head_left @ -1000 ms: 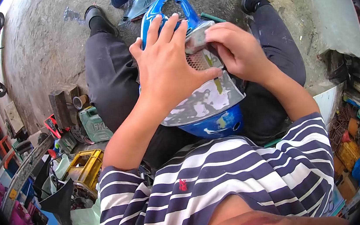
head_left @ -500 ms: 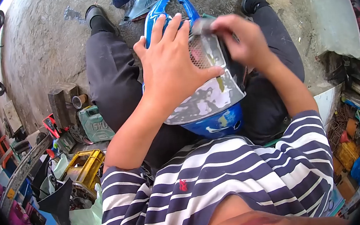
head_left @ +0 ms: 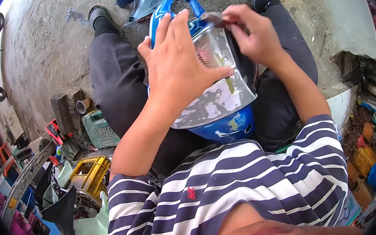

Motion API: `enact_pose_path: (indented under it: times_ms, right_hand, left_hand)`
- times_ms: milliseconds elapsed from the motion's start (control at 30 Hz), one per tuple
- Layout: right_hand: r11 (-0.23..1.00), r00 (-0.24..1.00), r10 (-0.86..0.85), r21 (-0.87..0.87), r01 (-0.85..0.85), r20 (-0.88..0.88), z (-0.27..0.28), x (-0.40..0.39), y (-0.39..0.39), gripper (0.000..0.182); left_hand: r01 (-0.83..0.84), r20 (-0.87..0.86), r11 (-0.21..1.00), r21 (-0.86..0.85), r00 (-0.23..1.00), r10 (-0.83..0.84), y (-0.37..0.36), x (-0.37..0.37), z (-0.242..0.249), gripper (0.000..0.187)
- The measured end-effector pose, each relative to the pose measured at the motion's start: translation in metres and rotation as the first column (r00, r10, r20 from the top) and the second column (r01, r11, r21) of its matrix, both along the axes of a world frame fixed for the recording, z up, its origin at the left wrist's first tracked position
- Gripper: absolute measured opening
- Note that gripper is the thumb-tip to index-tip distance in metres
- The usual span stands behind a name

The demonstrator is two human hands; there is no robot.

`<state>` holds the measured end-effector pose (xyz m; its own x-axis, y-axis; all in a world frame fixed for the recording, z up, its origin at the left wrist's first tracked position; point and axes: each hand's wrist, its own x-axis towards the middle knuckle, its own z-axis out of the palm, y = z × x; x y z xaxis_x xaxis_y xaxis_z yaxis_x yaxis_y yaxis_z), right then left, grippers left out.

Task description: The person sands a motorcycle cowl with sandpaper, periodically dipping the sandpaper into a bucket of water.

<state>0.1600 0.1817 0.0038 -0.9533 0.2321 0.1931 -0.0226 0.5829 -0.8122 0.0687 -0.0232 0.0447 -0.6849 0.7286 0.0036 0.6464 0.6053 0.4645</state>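
Note:
A blue and grey panel [head_left: 216,100] with a mesh section and pale patches lies across my lap. My left hand [head_left: 175,63] rests on its left side, fingers spread and pointing up toward the blue loop at the top. The thumb reaches right over the grey part. My right hand [head_left: 252,35] pinches a small greyish-brown sheet [head_left: 213,18], which touches the panel's upper right edge just beside the blue loop.
A grey plastic part [head_left: 155,1] lies on the concrete floor [head_left: 61,43] beyond the panel. At the left are a green case [head_left: 101,129], wooden blocks [head_left: 62,110] and a yellow crate [head_left: 89,176]. Assorted clutter [head_left: 361,154] fills the lower right.
My right hand has shifted slightly up and right with the sheet, which shows more clearly. The fingers of my left hand are closer together; its palm stays on the panel.

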Motion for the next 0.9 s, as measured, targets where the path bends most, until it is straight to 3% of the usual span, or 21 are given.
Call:
enact_pose_path:
  times_ms: [33, 67, 100, 233, 367, 400, 433, 500, 567, 700, 733, 767, 833, 900]
  right_hand:
    - [0.999, 0.999, -0.026, -0.025, 0.026, 0.024, 0.001, -0.004, 0.003, 0.029]
    - [0.988, 0.988, 0.103, 0.128, -0.088, -0.117, 0.004, 0.0, -0.005, 0.031]
    - [0.962, 0.959, 0.242, 0.167, -0.217, -0.147, 0.014, 0.0, -0.015, 0.031]
    - [1.0, 0.998, -0.019, 0.022, 0.018, 0.054, -0.002, -0.004, 0.015, 0.03]
    - [0.956, 0.956, 0.271, 0.145, -0.254, -0.11, 0.013, -0.001, -0.005, 0.026]
    - [0.983, 0.982, 0.182, -0.004, -0.182, -0.053, 0.004, 0.0, 0.001, 0.026]
    - [0.992, 0.993, 0.118, 0.052, -0.117, -0.022, -0.003, -0.004, 0.016, 0.025]
    - [0.987, 0.99, 0.139, 0.086, -0.139, 0.004, -0.004, -0.004, 0.025, 0.026]
    - [0.942, 0.936, 0.321, 0.149, -0.301, -0.141, 0.009, -0.002, -0.002, 0.025]
    - [0.996, 0.996, 0.085, 0.023, -0.086, 0.033, 0.0, -0.01, 0.021, 0.027]
    - [0.986, 0.99, 0.137, 0.088, -0.139, 0.024, 0.005, -0.009, 0.014, 0.024]
    - [0.954, 0.957, 0.276, 0.146, -0.261, -0.093, 0.011, -0.005, 0.003, 0.022]
    - [0.953, 0.951, 0.279, 0.156, -0.258, -0.132, 0.006, -0.002, -0.001, 0.023]
    - [0.991, 0.991, 0.13, 0.042, -0.129, -0.014, -0.005, -0.008, 0.017, 0.024]
  left_hand:
    - [-0.018, 0.003, 1.0, 0.004, 1.0, 0.018, 0.001, 0.001, 0.002, 0.129]
    - [0.0, 0.003, 1.0, -0.011, 1.0, 0.0, 0.001, 0.001, 0.001, 0.134]
    - [-0.007, 0.012, 1.0, 0.007, 1.0, 0.007, 0.002, -0.001, 0.0, 0.135]
    - [-0.008, 0.013, 1.0, 0.023, 1.0, 0.007, -0.002, -0.001, 0.0, 0.137]
    - [-0.006, -0.002, 0.999, 0.046, 1.0, 0.006, 0.0, 0.0, -0.001, 0.136]
    - [-0.004, 0.005, 0.999, 0.038, 1.0, 0.004, 0.0, 0.0, -0.001, 0.136]
    - [-0.001, 0.009, 1.0, 0.026, 1.0, 0.001, -0.002, -0.001, -0.001, 0.136]
    - [0.0, 0.009, 1.0, 0.003, 1.0, 0.0, -0.006, 0.0, 0.001, 0.136]
    - [0.001, 0.008, 1.0, -0.007, 1.0, -0.001, -0.001, 0.002, 0.003, 0.136]
    - [0.014, -0.007, 1.0, -0.008, 1.0, -0.014, 0.0, 0.003, 0.001, 0.136]
    - [-0.004, 0.0, 1.0, -0.026, 1.0, 0.004, 0.003, 0.004, 0.003, 0.137]
    - [-0.001, 0.001, 1.0, -0.019, 1.0, 0.001, 0.004, 0.003, 0.003, 0.137]
    - [0.008, 0.013, 1.0, -0.011, 1.0, -0.008, 0.0, 0.003, 0.001, 0.137]
    - [0.009, 0.005, 0.999, -0.031, 1.0, -0.008, 0.002, 0.002, 0.002, 0.138]
